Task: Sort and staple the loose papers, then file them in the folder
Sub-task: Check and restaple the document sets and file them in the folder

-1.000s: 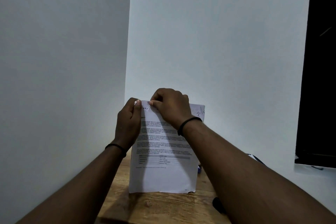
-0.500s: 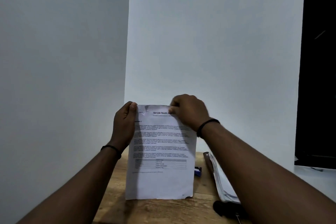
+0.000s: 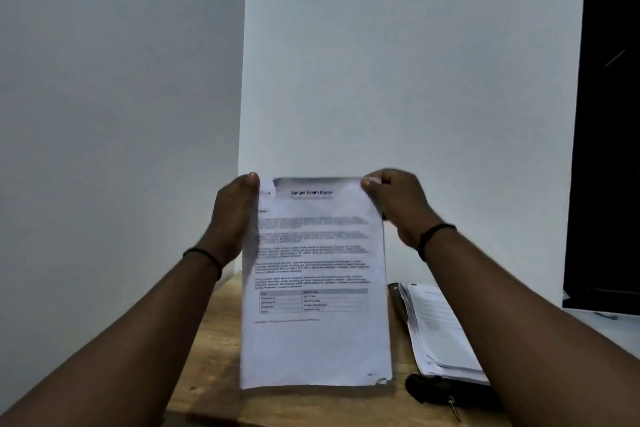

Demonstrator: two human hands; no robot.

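Printed sheet set (image 3: 317, 284) held upright over the wooden table (image 3: 207, 357), text side to the camera, bottom edge hanging just above or maybe brushing the table top; contact not clear. Left hand (image 3: 233, 218) grips the upper left edge, thumb on the front face, fingers wrapped behind. Right hand (image 3: 398, 206) pinches the top right corner, thumb in front. Both grips clamped on the paper. Judged light, thin and limp: it hangs straight only because both top corners are held, and would flop or curl if held by 1 corner. Smooth faces, so loose sheets could slide out of register; best held at the top corners or along a side edge, with edges tapped square on the table before stapling. Top left corner shows a small pale fold or crease; whether a staple sits there cannot be made out. Bottom right corner slightly curled. Sheet count unknown, only the front page shows. Body text blurred; heading alone roughly legible. Second paper stack (image 3: 440, 333) lies on the table to the right, near edge cut off by the right forearm. Dark object (image 3: 436, 390) beside it, half hidden, possibly a stapler, not certain. Folder not identifiable.
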